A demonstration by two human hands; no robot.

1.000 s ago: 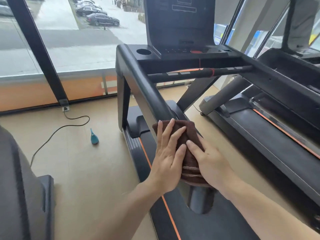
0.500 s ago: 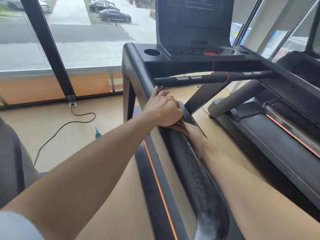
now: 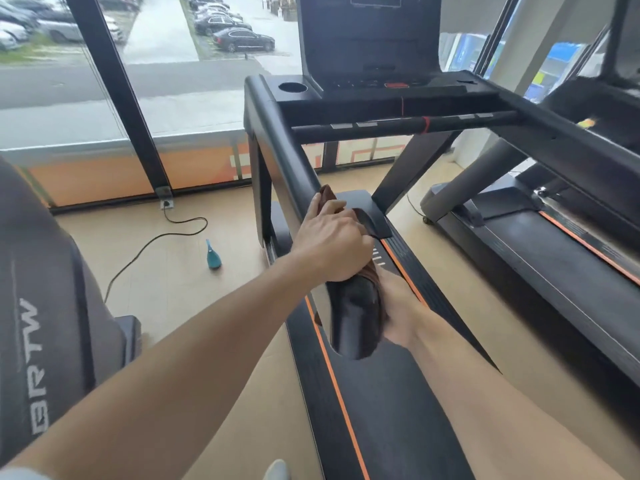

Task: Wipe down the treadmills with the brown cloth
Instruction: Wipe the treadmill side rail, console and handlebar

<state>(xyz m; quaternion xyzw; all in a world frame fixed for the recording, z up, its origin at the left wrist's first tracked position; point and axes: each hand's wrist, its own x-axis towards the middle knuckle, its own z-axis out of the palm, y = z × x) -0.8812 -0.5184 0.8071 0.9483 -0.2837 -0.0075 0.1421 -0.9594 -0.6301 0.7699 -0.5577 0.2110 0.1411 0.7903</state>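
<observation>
L hand (image 3: 332,247) sits on top of the handrail (image 3: 287,157) of the middle treadmill (image 3: 391,420), knuckles up, fingers curled down over the rail's far side, thumb stretched fwd along the rail toward 12 o'clock. It's closed around the cloth (image 3: 369,271) and rail together. L forearm comes in from 7 o'clock, long and nearly straight, wrist slightly bent down.

R hand (image 3: 398,313) is lower on the rail's R side, near its rounded end, palm pressed against the side w/ cloth between palm and rail. Fingers are hidden behind the rail, so can't tell how far they wrap. R forearm enters from 5 o'clock and runs up along the belt.

Cloth is brown, wrapped round the rail under both hands; a tip pokes out past the L thumb at 12 o'clock, more shows between the two hands and under the rail's end.

Console (image 3: 370,39) w/ dark screen is at 12 o'clock, cupholder (image 3: 292,87) at its L. Crossbar (image 3: 398,125) spans below it. A second treadmill (image 3: 554,258) stands at 3 o'clock, another machine (image 3: 45,271) at 9 o'clock. On the floor (image 3: 180,289) at 10 o'clock: teal bottle (image 3: 213,256) upright, black cable (image 3: 156,237) running to a wall socket. Window (image 3: 173,64) behind shows parked cars.
</observation>
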